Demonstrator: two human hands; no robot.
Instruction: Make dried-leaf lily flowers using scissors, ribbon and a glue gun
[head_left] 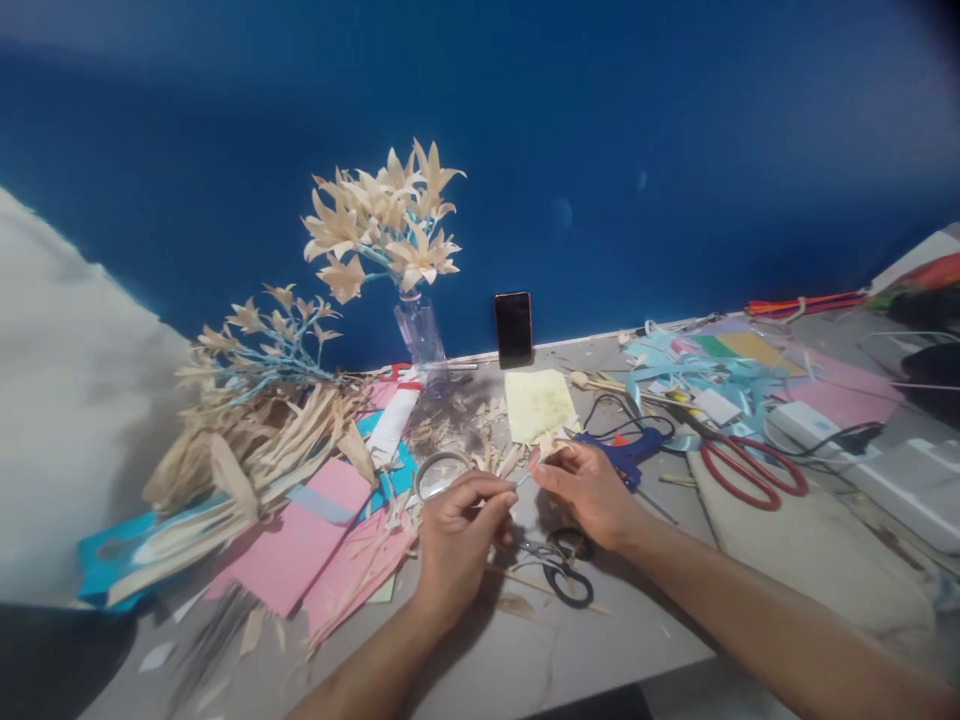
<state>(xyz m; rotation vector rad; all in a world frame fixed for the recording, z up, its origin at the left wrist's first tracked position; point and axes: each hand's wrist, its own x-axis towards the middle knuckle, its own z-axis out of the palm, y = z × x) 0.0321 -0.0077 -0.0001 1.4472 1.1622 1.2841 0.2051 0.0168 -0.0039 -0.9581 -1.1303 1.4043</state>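
Thin stem [524, 480]: spans the gap between the two hands, held above the counter [637, 635], short of the yellow sheet [537, 402]. Left hand [466, 528]: narrow pinch, thumb and fingers closed on the stem's near end. Right hand [586, 488]: also narrow, fingers drawn together at the pale petal piece [553, 446]; exact hold partly hidden by the fingers.

Handling, in my judgement: keep both pinches close together, since a slim stem probably bends if the span grows. Left should steady while right makes small turns. Press lightly; the petals look thin and dry, so a hard squeeze may crease or split them. Keep petal edges facing away from the palm.

Surroundings: black-handled scissors [550, 577] lie below the hands; lowering the wrists could catch them. Blue glue gun [628, 453] sits just beyond the right hand; cannot tell whether it is hot, so best treated as such. Tape roll [419, 480] beside the left hand. Finished-looking flowers [382, 215] stand in the clear bottle [424, 338], handy for comparing petal spread.
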